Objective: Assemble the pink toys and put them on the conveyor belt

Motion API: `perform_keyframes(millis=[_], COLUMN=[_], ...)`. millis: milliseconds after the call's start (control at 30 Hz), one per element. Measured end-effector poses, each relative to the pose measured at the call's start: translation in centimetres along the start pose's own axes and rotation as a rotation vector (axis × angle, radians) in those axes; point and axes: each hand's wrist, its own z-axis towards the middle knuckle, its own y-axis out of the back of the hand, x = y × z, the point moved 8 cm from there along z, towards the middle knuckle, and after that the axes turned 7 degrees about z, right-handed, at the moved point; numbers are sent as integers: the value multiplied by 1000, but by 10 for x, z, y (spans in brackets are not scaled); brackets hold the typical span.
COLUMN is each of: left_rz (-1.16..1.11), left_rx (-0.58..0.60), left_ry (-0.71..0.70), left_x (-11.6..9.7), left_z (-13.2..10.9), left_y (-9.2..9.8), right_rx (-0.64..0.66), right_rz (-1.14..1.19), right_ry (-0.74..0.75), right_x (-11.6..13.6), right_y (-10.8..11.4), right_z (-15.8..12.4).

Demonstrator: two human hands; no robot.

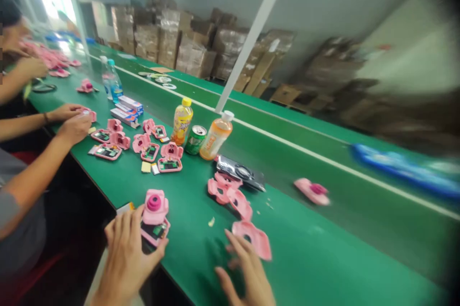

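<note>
My left hand (125, 253) lies at the near table edge with fingers stretched out, its thumb and fingertips touching a pink toy camera (155, 212) whose back stands apart and shows a green circuit board. My right hand (247, 272) is spread above the green table (323, 253). One of its fingertips reaches a loose pink camera shell (253, 240). Two more pink shell halves (230, 192) lie just beyond that.
A black bag (241, 172), two juice bottles (181, 121) (215, 137) and a green can (196, 140) stand mid-table. A pink part (312, 191) rides the belt at right. On the left, a co-worker's hands (74, 121) work among several opened pink cameras (170, 158). Cardboard boxes (187, 42) are stacked behind.
</note>
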Motion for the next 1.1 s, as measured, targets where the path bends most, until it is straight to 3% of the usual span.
perform_keyframes(millis=[100, 200, 267, 367, 467, 533, 667, 800, 867, 967, 1033, 1100], left_rz=[-107, -243, -310, -269, -352, -467, -684, -944, -1070, -1192, -1309, -1420], left_rx=[75, 123, 115, 126, 320, 441, 601, 665, 654, 620, 589, 587], left_ry=[-100, -245, -289, -288, -467, -493, -276, -33, 52, 161, 282, 441], left_x=[-50, -71, -60, -30, -27, -31, -32, -34, -35, -38, -39, -41], left_z=[-20, -30, -22, 12, 40, 52, 57, 48, 45, 42, 41, 36], left_y=[-7, -11, -12, -21, -37, -42, -44, -44, -44, -45, -46, -49], right_rx=[187, 366, 399, 383, 440, 534, 732, 621, 533, 499, 454, 325], right_rz=[68, 140, 147, 66, -7, -31, -162, -284, -229, -22, 68, 75], right_ry=[-10, -50, -91, -143, -141, -146, -118, -42, 42, 114, 63, 20], right_x=[41, 48, 44, 44, 53, 56, 49, 59, 77, 96, 93, 86], right_y=[-29, -31, -23, -7, -2, -5, -22, -26, -27, -33, -38, -38], right_z=[22, 48, 57, 63, 78, 96, 137, 161, 154, 125, 105, 90])
